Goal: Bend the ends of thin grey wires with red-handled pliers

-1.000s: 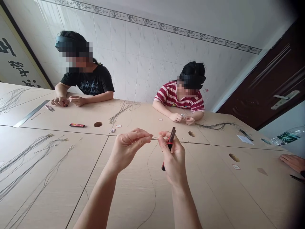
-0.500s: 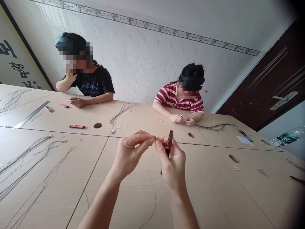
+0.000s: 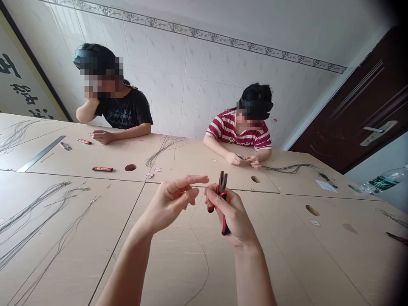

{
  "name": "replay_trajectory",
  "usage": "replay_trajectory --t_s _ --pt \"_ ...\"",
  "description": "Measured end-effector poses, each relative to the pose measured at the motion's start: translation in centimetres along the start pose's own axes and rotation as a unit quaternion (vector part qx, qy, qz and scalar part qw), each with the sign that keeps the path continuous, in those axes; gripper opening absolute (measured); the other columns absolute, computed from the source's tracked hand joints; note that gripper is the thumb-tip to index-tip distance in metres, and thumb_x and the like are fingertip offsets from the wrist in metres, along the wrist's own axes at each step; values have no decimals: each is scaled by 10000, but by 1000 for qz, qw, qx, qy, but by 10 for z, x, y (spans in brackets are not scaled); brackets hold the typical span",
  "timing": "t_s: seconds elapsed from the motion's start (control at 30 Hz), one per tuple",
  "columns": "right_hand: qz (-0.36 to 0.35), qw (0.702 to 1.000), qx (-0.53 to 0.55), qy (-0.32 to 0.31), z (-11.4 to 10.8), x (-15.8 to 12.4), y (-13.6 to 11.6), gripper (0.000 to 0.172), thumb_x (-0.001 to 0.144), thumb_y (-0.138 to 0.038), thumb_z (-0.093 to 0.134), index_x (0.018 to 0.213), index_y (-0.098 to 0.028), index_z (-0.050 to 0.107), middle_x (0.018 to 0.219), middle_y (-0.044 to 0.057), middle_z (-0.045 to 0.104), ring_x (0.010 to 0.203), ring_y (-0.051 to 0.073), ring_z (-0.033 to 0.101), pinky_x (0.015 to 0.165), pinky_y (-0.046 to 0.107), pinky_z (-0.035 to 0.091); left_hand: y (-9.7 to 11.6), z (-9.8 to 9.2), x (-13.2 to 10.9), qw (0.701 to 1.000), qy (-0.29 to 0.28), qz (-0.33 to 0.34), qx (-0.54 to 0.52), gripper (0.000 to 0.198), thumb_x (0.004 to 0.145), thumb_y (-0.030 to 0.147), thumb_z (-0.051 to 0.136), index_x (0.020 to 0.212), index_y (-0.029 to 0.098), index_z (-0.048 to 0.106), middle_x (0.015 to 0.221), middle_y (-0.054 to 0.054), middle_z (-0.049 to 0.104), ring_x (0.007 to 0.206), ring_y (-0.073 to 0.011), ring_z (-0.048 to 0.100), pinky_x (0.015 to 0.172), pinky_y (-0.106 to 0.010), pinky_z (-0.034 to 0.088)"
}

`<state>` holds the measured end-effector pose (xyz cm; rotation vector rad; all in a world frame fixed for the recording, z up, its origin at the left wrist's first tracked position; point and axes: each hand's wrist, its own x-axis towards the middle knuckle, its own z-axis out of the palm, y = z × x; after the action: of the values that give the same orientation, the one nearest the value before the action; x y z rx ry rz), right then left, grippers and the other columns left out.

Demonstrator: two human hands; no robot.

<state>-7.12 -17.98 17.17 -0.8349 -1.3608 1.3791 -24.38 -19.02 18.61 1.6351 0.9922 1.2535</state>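
My right hand (image 3: 231, 212) holds a pair of small pliers (image 3: 223, 182) with red and black handles; the metal jaws point away from me and stand slightly apart. Its thumb and index finger are pinched together. From near these fingertips a thin cord (image 3: 200, 242) runs down over the table toward me; whether its end sits in the pinch is too small to tell. Just left of the pliers is my left hand (image 3: 170, 202), with thumb and index finger apart and nothing visible between them.
Bundles of thin cords (image 3: 52, 197) lie at the left of the table (image 3: 172, 259). A steel ruler (image 3: 41, 154), a red-black box (image 3: 102, 169) and table holes (image 3: 312, 210) lie beyond. Two people (image 3: 119, 106) sit opposite, their hands on small items. A plastic bottle (image 3: 384, 182) lies far right.
My left hand's thumb and index finger have parted and drawn away from my right fingertips. The pliers have turned in my right hand, and their jaws have opened a little.
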Motion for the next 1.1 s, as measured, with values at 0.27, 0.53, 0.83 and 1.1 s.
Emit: replay_trajectory --t_s 0.27,0.53,0.83,1.1 --pt "-17 998 -55 -20 2 -1 -3 236 875 -391 613 733 -207 573 698 -13 514 673 132 445 649 269 370 0 5 1 994 -85 -55 -39 325 915 281 551 1219 219 649 1016 -69 714 801 -149 620 670 -249 513" --pt "-4 997 -67 -35 -9 -2 -5 238 874 -393 604 737 -199 581 729 7 589 713 147 485 689 286 394 -1 2 2 991 -101 -86 -31 216 894 332 584 920 151 698 827 -56 682 696 -131 566 672 -261 503" --pt "14 993 -108 -45 -8 -2 -7 222 842 -344 609 684 -195 563 785 37 671 748 164 536 691 293 409 4 -4 0 996 -38 -73 24 196 892 301 545 788 170 647 710 -1 597 629 -107 504 617 -233 448" --pt "21 992 -115 -41 -7 -4 -6 177 808 -326 645 701 -193 595 752 15 646 706 143 499 676 278 400 4 -2 0 994 -51 -98 -15 235 846 366 642 737 163 689 718 -22 664 649 -121 514 624 -247 422"
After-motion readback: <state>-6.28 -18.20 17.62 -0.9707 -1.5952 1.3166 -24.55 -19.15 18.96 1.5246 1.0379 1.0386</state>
